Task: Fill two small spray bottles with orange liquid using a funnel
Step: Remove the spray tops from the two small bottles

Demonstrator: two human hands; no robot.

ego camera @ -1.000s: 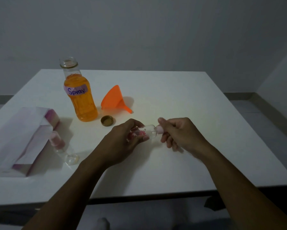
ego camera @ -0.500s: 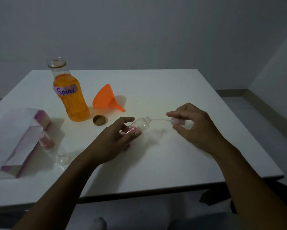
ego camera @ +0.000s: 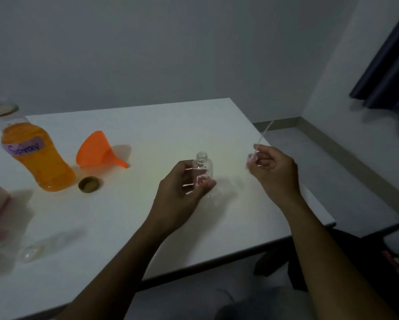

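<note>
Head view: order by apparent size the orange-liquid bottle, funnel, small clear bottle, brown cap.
1. Orange-liquid bottle
2. Funnel
3. Small clear bottle, partly hidden by the left hand
4. Brown cap

place: plain indoor room | cues: white table (ego camera: 170, 125), bare grey wall (ego camera: 147, 54), dark curtain (ego camera: 387, 72) at right

bottle (ego camera: 203, 168): no longer lies sideways between both hands, now stands upright in left hand (ego camera: 182, 192), neck open | spray head (ego camera: 251, 157): off the bottle, pinched in right hand (ego camera: 272, 167), now well right of it | tube (ego camera: 264, 135): fully out of the neck, points up and away | view: swings right
</note>
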